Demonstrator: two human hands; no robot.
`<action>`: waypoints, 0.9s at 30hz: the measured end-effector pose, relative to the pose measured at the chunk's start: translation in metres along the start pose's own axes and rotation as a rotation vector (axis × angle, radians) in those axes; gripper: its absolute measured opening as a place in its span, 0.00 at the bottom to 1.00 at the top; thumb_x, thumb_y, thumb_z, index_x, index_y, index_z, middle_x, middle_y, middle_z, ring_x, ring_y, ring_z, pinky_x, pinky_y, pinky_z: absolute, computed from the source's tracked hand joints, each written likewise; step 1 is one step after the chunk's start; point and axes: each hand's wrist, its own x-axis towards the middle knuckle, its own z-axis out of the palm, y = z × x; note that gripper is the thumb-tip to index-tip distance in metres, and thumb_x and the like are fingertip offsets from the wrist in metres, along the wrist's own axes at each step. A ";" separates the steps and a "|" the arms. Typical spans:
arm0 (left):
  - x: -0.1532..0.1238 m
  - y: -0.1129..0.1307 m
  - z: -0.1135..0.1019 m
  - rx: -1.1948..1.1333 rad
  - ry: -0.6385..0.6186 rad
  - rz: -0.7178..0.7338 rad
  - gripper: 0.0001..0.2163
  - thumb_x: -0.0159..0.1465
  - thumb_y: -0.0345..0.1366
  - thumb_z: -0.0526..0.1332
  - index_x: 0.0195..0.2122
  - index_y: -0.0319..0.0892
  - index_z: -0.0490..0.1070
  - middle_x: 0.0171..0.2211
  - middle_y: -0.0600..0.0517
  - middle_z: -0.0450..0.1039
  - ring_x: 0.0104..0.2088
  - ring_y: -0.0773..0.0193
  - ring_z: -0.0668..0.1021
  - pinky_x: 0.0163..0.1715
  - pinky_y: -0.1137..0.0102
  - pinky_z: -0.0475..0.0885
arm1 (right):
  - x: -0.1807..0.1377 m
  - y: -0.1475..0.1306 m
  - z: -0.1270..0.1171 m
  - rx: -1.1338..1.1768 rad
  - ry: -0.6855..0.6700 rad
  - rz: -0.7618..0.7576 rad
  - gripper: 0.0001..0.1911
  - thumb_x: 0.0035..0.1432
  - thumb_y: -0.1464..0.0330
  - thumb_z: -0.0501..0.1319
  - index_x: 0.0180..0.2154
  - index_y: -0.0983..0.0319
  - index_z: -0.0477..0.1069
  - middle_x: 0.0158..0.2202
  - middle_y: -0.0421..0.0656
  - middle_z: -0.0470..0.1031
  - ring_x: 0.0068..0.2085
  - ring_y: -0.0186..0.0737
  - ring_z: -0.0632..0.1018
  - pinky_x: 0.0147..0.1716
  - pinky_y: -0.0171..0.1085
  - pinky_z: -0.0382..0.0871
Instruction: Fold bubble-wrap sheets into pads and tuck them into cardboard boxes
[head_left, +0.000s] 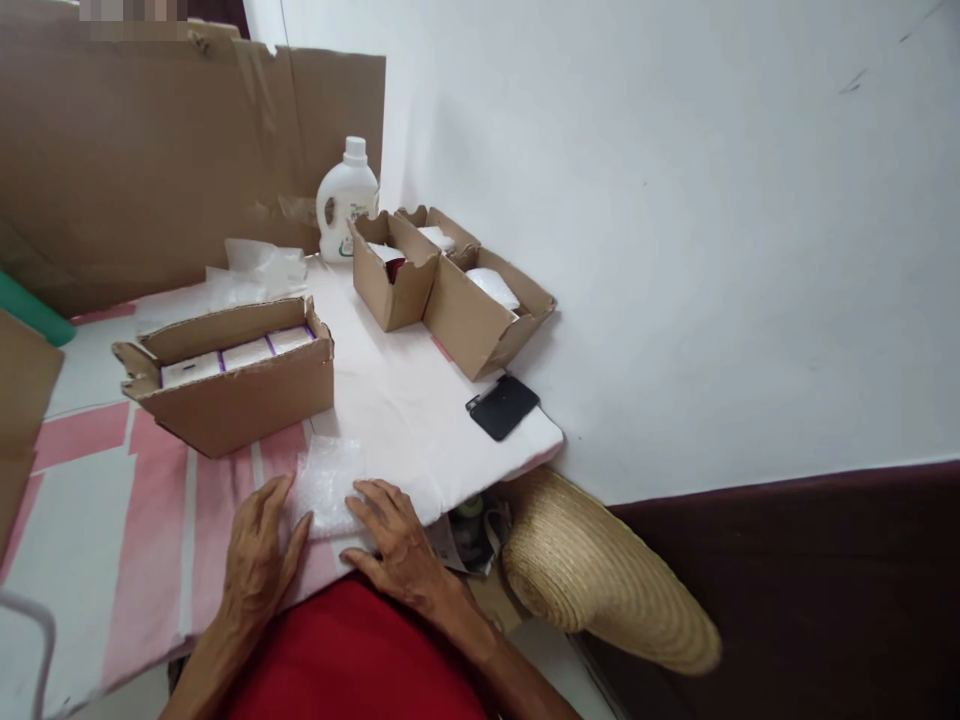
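Observation:
A small piece of clear bubble wrap (330, 482) lies on the table near its front edge. My left hand (259, 555) lies flat beside it on the left, fingers stretched out and touching its edge. On the wrap's right lower part rests my right hand (394, 540), fingers spread. Neither hand grips anything. Just behind the wrap stands an open cardboard box (232, 395) with white, purple-edged packs (236, 355) in a row.
Three small open cardboard boxes (480, 325) with white wrapped items stand by the wall at the back right, a white detergent bottle (345, 200) behind them. A black phone (502, 406) lies at the table's right edge. A straw hat (600, 575) hangs below. Cardboard sheets (150, 150) stand behind.

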 end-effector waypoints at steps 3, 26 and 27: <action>-0.006 -0.003 -0.004 -0.005 -0.071 0.168 0.21 0.67 0.39 0.62 0.61 0.46 0.65 0.56 0.42 0.73 0.55 0.50 0.75 0.55 0.57 0.68 | 0.005 0.004 0.001 -0.070 -0.007 -0.021 0.20 0.64 0.68 0.64 0.56 0.64 0.68 0.57 0.54 0.72 0.56 0.53 0.71 0.54 0.52 0.71; 0.064 -0.013 0.044 -0.227 -0.093 -0.501 0.23 0.68 0.52 0.55 0.54 0.43 0.72 0.36 0.45 0.79 0.35 0.51 0.81 0.36 0.58 0.74 | 0.063 0.027 -0.005 -0.095 0.069 -0.008 0.32 0.59 0.62 0.70 0.62 0.59 0.64 0.64 0.51 0.66 0.63 0.57 0.65 0.60 0.54 0.61; 0.064 -0.011 0.044 -0.210 -0.061 -0.478 0.22 0.68 0.51 0.55 0.55 0.42 0.72 0.40 0.43 0.79 0.40 0.49 0.81 0.40 0.56 0.75 | 0.061 0.028 -0.002 -0.141 0.046 -0.047 0.29 0.59 0.64 0.69 0.60 0.59 0.66 0.62 0.50 0.69 0.62 0.57 0.66 0.59 0.54 0.61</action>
